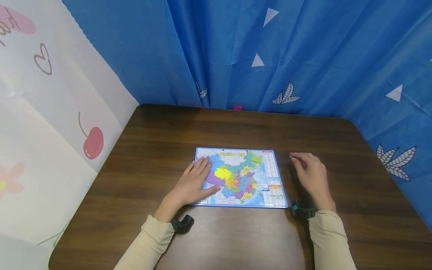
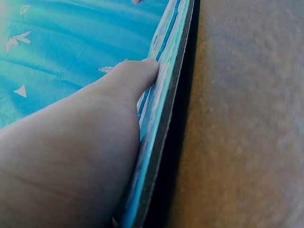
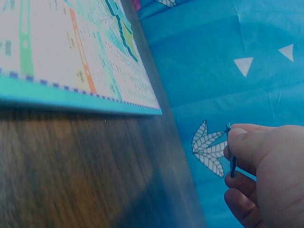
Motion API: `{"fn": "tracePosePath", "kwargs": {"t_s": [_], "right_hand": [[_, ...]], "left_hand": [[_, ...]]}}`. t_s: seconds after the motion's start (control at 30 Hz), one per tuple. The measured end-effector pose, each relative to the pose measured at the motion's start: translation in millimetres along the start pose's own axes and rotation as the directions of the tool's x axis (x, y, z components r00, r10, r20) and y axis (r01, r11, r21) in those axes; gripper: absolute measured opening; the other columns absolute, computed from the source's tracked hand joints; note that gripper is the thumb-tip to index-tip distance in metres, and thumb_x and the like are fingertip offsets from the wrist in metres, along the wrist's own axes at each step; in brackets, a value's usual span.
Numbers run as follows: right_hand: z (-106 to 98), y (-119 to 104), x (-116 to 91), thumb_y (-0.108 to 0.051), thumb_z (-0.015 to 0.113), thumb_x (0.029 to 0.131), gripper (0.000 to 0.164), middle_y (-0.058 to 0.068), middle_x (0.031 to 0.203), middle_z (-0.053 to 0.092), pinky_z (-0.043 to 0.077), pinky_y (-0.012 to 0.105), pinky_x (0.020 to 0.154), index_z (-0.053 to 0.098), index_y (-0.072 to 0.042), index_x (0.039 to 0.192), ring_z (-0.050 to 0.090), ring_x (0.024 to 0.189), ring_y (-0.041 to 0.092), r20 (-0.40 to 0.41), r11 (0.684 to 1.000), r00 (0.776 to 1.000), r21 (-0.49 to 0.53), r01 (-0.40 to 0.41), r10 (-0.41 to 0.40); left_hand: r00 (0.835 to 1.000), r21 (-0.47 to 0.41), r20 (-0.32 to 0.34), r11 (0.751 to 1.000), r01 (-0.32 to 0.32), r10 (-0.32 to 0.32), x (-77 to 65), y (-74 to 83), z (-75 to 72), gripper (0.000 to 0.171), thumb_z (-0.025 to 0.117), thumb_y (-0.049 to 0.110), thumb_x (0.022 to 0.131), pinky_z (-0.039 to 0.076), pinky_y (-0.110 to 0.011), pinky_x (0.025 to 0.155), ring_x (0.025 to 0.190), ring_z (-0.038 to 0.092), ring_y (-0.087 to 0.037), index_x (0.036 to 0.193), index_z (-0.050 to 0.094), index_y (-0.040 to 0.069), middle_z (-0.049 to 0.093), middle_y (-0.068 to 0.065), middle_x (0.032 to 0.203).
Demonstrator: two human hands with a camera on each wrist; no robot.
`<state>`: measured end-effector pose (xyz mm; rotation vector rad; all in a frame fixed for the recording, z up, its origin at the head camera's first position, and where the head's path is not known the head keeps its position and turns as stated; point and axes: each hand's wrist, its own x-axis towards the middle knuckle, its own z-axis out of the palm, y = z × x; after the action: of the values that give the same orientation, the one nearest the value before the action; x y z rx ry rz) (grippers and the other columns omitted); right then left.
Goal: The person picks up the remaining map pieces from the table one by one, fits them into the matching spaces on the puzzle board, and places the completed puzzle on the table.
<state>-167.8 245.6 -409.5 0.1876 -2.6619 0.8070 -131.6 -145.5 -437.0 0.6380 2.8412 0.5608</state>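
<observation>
A map puzzle board [image 1: 233,182] with colourful regions lies flat on the table. Near its top, under the yellow title, a white patch [image 1: 233,160] shows among the coloured regions. My left hand [image 1: 190,183] rests on the board's left part, fingers spread and thumb [image 2: 142,71] touching the surface near the lower edge. To the right of the board, my right hand [image 1: 312,176] pinches a small, thin puzzle piece [image 3: 232,159] between thumb and fingers, apart from the board. The piece is seen edge-on in the right wrist view, so its full shape is hidden.
The brown wooden table [image 1: 162,131] reaches out on all sides of the board. A blue curtain [image 1: 222,56] hangs along its back and right edges, and a white patterned sheet [image 1: 60,123] along the left. Dark bands [image 1: 182,224] sit on both wrists.
</observation>
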Motion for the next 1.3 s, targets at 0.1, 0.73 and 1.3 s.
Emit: {"fn": "tracePosePath", "kwargs": {"t_s": [0.1,0.73,1.3], "right_hand": [[3,-2,2,-0.006,0.069,0.098,0.024,0.021,0.119,0.070,0.055,0.059,0.089,0.072,-0.002,0.122,0.063,0.107,0.039,0.005,1.000,1.000,0.000,0.011,-0.011],[21,-23,3,-0.008,0.072,0.097,0.027,0.020,0.126,0.070,0.056,0.058,0.090,0.072,-0.005,0.124,0.064,0.108,0.039,0.085,1.000,0.996,-0.002,0.015,-0.015],[34,-34,4,-0.012,0.076,0.094,0.028,0.020,0.121,0.072,0.057,0.058,0.089,0.074,-0.006,0.121,0.067,0.105,0.038,0.108,0.998,0.993,0.028,0.049,-0.052]], "left_hand": [[1.000,-0.003,0.000,1.000,0.000,0.000,-0.7,0.2,-0.4,0.095,0.046,0.070,0.097,0.001,-0.049,0.130,0.162,0.002,-0.025,0.165,0.020,0.009,0.007,-0.007,0.174],[1.000,-0.028,-0.001,1.000,0.001,-0.001,-1.4,1.2,-0.7,0.095,0.048,0.069,0.097,0.002,-0.050,0.130,0.162,0.002,-0.024,0.165,0.020,0.010,0.007,-0.006,0.174],[1.000,-0.018,0.000,1.000,0.010,-0.010,-0.6,0.4,1.6,0.095,0.047,0.070,0.097,0.003,-0.049,0.130,0.162,0.003,-0.024,0.165,0.021,0.011,0.007,-0.005,0.174]]}}
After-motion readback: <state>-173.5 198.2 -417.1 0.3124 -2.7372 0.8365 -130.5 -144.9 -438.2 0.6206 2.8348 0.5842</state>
